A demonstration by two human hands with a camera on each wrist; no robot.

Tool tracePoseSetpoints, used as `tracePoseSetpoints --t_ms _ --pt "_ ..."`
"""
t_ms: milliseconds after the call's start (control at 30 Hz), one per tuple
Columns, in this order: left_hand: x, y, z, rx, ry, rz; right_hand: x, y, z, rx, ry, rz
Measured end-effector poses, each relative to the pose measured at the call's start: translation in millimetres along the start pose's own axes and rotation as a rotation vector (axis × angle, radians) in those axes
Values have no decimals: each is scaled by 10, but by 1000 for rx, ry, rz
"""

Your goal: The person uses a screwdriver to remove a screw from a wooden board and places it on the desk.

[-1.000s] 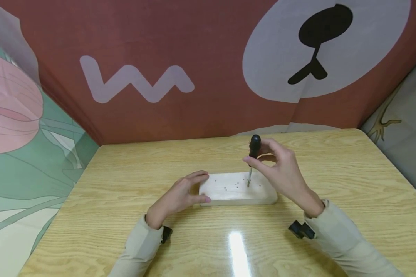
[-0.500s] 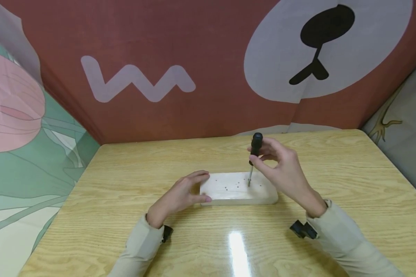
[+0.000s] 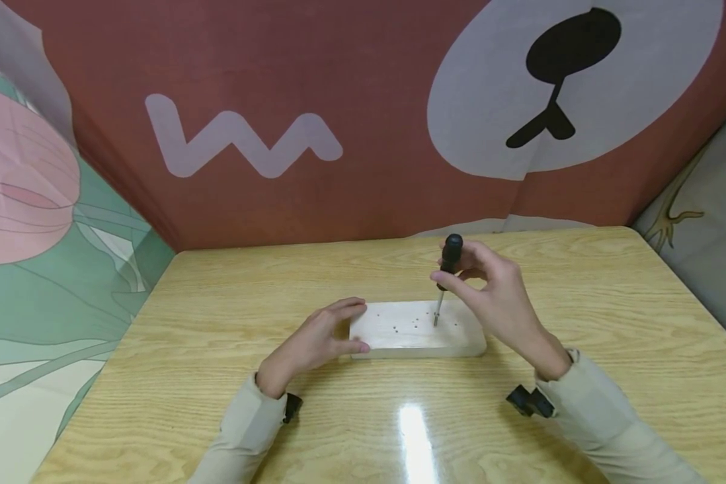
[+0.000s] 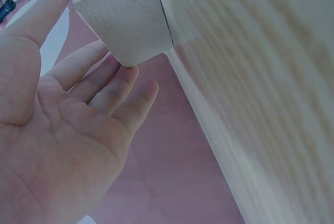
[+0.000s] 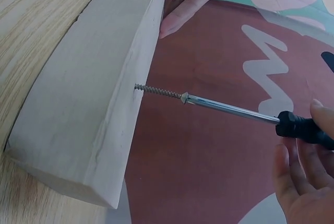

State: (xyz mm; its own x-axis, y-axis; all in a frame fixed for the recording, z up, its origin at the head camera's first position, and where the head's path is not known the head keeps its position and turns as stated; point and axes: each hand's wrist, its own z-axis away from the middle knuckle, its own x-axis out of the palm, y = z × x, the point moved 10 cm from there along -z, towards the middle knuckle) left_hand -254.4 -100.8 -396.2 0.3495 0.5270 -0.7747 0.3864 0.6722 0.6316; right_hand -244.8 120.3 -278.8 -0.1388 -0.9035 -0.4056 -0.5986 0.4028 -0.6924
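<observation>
Head view: yellow wood-grain table (image 3: 218,323); pale oblong wooden block (image 3: 387,340) on it, between my hands. My left hand (image 3: 317,339) grips one end; my right hand (image 3: 499,292) holds the black-handled steel screwdriver (image 5: 261,117) on a grey threaded metal screw (image 5: 160,92), mostly proud. My judgement: press lightly, shaft and screw aligned. Screwdriver's long axis runs near upright, tip down, handle leaning rightward; block's runs left hand to right.

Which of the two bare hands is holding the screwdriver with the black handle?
The right hand: it grips the black-handled metal screwdriver, whereas the left hand holds one end of the pale rectangular wooden block.
</observation>
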Motion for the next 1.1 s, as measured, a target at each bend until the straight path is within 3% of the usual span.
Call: tracePoseSetpoints --t_ms 267,533,1100 --pt "3 -3 10 -9 -8 8 13 -8 3 2 -11 -27" --pt "-3 7 6 -1 -7 8 -26 -30 -4 -16 35 5" --pt "4 6 7 7 -10 14 -35 -10 -1 -7 15 22"
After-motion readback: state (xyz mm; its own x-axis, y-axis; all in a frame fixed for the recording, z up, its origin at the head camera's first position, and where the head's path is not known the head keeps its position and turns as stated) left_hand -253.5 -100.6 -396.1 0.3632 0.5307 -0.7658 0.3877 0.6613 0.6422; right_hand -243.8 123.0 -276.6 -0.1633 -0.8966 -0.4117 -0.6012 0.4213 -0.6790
